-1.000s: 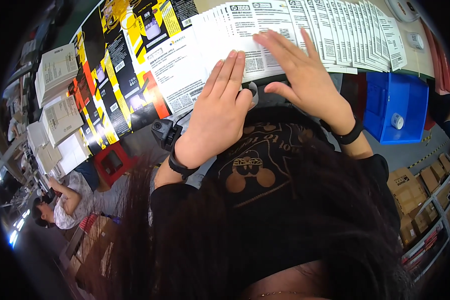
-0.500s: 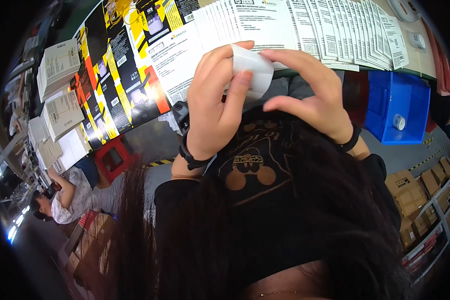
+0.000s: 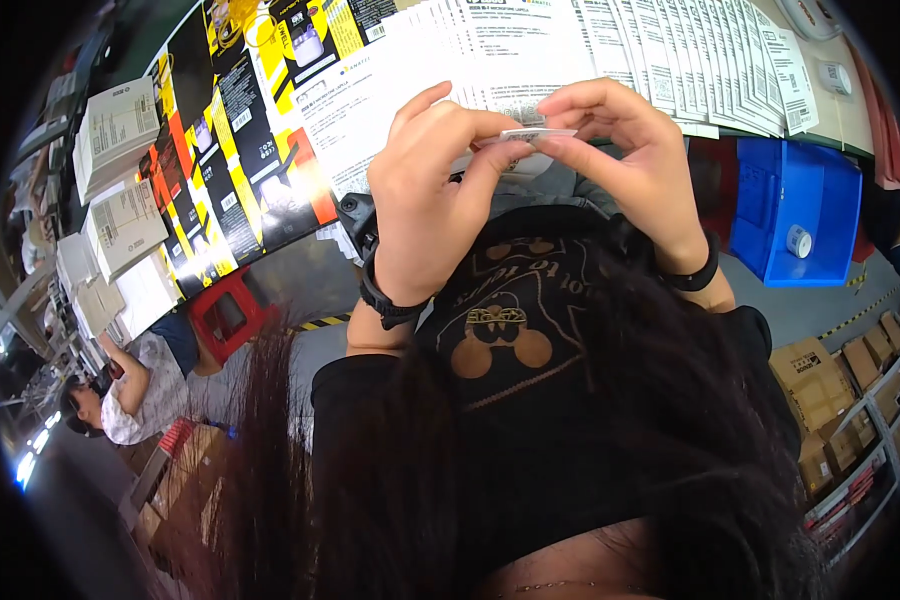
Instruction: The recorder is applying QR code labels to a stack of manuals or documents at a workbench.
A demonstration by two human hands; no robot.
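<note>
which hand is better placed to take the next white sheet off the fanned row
Right, probably. The right hand sits directly under the fanned white sheets, holding the small folded white piece only by fingertips. The left hand wraps more of the piece, nearer the black-and-yellow cartons.

White printed sheets (image 3: 670, 50) fan beside black-yellow flattened cartons (image 3: 240, 130) on the table.

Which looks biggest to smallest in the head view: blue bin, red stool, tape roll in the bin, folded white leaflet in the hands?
1. blue bin
2. red stool
3. folded white leaflet, seen edge-on and nearer the camera, so its rank is unsure
4. tape roll
</note>
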